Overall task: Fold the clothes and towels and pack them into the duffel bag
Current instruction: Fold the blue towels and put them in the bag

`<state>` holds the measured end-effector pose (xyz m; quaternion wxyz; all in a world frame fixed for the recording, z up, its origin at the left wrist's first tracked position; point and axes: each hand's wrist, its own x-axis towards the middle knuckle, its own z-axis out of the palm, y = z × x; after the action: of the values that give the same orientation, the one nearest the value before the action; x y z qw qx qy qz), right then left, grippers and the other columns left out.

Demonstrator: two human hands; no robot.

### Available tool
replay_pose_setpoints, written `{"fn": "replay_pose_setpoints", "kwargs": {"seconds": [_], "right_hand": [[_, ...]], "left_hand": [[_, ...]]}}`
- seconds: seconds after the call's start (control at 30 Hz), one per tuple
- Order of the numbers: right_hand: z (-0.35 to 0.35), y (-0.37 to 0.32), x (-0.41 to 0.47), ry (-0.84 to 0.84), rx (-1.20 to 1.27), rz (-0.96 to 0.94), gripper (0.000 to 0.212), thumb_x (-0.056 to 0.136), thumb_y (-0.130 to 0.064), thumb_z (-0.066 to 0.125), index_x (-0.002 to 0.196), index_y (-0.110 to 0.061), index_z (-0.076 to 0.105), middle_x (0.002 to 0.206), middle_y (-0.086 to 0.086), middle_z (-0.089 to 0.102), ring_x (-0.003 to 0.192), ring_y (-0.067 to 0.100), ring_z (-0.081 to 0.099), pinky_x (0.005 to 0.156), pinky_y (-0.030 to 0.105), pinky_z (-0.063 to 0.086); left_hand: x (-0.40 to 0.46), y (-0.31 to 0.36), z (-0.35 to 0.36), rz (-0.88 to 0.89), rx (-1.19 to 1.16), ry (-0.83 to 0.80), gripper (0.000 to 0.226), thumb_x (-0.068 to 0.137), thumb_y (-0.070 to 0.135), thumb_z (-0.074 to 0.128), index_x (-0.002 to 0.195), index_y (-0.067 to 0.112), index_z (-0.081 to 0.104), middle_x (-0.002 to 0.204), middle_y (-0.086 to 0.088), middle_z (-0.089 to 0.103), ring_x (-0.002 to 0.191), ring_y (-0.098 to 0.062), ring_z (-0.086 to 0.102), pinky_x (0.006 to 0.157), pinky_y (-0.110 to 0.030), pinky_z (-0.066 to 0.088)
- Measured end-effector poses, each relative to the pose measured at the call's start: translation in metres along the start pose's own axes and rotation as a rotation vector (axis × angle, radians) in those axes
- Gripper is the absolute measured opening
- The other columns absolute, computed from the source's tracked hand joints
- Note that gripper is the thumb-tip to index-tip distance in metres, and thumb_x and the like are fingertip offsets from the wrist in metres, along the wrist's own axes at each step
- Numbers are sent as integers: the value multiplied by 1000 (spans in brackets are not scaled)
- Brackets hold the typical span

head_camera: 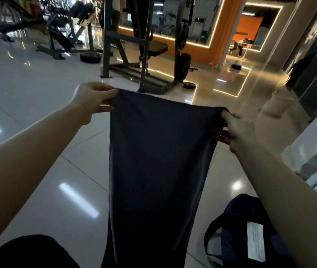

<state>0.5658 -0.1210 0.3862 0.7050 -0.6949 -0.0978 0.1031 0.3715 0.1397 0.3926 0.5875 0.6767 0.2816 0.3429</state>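
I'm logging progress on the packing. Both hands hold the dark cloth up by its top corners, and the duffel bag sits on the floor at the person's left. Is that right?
Not quite. The duffel bag sits at the person's right, below the right forearm, as the head view shows. The rest holds: the left hand and right hand each pinch a top corner of the dark cloth, which hangs between them.

A dark navy garment (157,161) hangs stretched by its top corners, with a dark duffel bag (250,235) at five o'clock on the floor.

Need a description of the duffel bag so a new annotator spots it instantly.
Start at the dark cloth held up mid-frame and go to the bottom right. The duffel bag sits there on the tiled floor, under the right forearm. Only it has a looped strap and a white label.
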Motion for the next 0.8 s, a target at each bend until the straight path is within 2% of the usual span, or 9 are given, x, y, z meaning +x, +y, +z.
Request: {"fn": "replay_pose_setpoints", "kwargs": {"seconds": [0.13, 0.23, 0.3, 0.43, 0.53, 0.63, 0.7, 0.8], "right_hand": [[28, 45, 54, -16, -42, 79, 12, 93, -23, 63, 97, -13, 60, 90, 0, 63, 80, 26, 68, 59, 35, 61], [50, 81, 92, -40, -60, 108, 10, 93, -23, 63, 95, -14, 61, 92, 0, 63, 86, 24, 67, 68, 36, 61], [60, 108, 111, -58, -75, 120, 9, 94, -22, 61, 89, -15, 61, 88, -1, 63, 82, 21, 67, 71, 35, 61], [59, 170, 136, -131, -137, 145, 11, 96, -20, 57, 90, -13, 63, 88, 1, 62, 73, 19, 66, 68, 30, 60], [45, 225, 133, -166, -257, 177, 11, 96, -21, 57, 90, -15, 64, 88, 0, 62, 71, 16, 63, 66, 26, 59], [21, 280, 110, -176, -411, 217, 6, 95, -18, 58, 96, -14, 63, 79, 0, 56, 62, 12, 54, 55, 18, 54], [3, 308, 84, -237, -503, 243, 8, 96, -15, 57, 91, -18, 63, 70, 2, 53, 58, 13, 51, 49, 16, 51], [-21, 343, 43, -369, -549, 363, 21, 97, -7, 53, 82, -18, 62, 64, 7, 51, 46, 9, 55, 46, 17, 47]], "left_hand": [[42, -52, 14, -92, 17, 2, 5, 89, 17, 66, 92, 13, 64, 93, -4, 66, 86, -15, 67, 66, -23, 59], [72, -96, 21, -130, -10, 6, 3, 91, 15, 63, 89, 13, 62, 89, -3, 64, 85, -15, 66, 71, -25, 59], [88, -127, 27, -144, -17, -6, 6, 92, 14, 61, 87, 14, 62, 87, -1, 64, 83, -13, 65, 73, -25, 59], [99, -197, 35, -194, -29, -34, 7, 92, 13, 61, 86, 15, 63, 84, 3, 66, 79, -7, 67, 72, -21, 57], [77, -260, 30, -249, 37, -66, 6, 90, 13, 63, 85, 17, 65, 80, 6, 66, 79, -6, 66, 75, -22, 57], [28, -321, 24, -356, 157, -102, 9, 88, 11, 65, 84, 19, 65, 82, 2, 63, 80, -10, 60, 78, -26, 54], [-6, -348, 20, -382, 244, -155, 9, 87, 9, 66, 85, 17, 66, 84, -1, 62, 76, -14, 56, 74, -22, 49], [-45, -368, 16, -396, 360, -231, 13, 87, 8, 66, 80, 18, 67, 74, 9, 61, 68, -17, 52, 61, -18, 46]]}}
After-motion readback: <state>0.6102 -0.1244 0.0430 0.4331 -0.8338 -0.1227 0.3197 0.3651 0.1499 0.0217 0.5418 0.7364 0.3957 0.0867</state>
